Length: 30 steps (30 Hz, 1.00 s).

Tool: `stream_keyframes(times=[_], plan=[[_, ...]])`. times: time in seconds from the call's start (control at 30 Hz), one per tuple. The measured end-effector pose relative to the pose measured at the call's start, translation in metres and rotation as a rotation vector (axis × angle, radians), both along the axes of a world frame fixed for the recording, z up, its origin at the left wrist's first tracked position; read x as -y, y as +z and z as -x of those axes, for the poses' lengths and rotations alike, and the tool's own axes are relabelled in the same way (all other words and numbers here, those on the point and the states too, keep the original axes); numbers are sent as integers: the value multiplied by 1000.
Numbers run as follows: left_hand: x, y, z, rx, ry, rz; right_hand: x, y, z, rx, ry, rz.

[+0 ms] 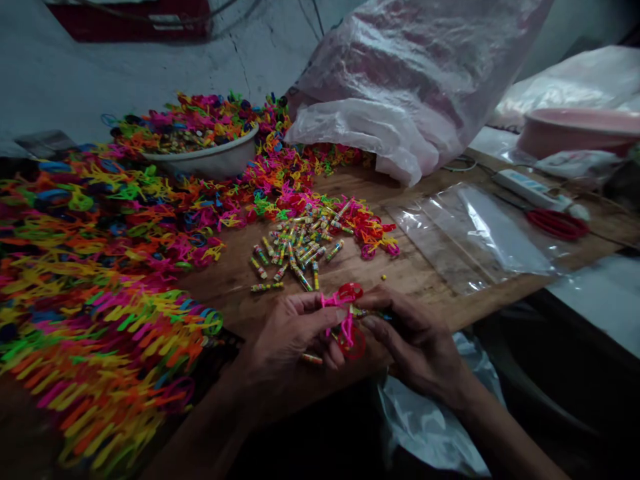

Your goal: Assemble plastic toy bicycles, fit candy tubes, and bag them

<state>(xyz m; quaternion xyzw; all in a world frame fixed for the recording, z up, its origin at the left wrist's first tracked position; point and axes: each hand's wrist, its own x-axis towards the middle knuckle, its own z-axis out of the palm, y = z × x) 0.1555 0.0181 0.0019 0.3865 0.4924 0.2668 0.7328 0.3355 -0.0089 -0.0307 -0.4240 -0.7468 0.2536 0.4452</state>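
A cracked, pale wall (280, 47) backs a wooden table (225, 287). At left, bright plastic pieces (125, 320) heap around a white bowl (215, 160); nearer the middle, patterned tubes (305, 250) lie loose, probably for easy reach. The left hand (285, 330) pinches a pink plastic frame (346, 328) with red discs (350, 292) above the table's near edge, seemingly to steady it. The discs sit far and near, so its long axis appears to run that way. The right hand (425, 343) grips a slim tube (369, 312) lying roughly left-right, its left end at the frame, perhaps for alignment. Farther right are clear bags (450, 240) and red-handled scissors (557, 223).
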Motion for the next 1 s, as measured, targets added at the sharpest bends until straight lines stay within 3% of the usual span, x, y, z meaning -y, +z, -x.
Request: stream_keyframes(times=[0.17, 0.3, 0.47, 0.6, 0.7, 0.87, 1.0], plan=[[4, 0, -2, -32, 4, -16, 3, 4, -5, 211, 62, -136], [9, 6, -4, -38, 2, -74, 12, 6, -4, 265, -18, -234], [17, 5, -5, -43, -20, -121, 30, 2, 0, 215, -42, -238], [18, -3, 0, -15, -79, -144, 24, -6, -1, 201, 6, -203], [18, -4, 13, -237, -40, -162, 7, -12, 3, 166, 122, -178], [17, 6, 40, -642, 227, -526, -15, -31, 23, 158, 76, -208], [2, 14, 39, -765, 200, -612, -20, -48, 36, 216, 61, -154]])
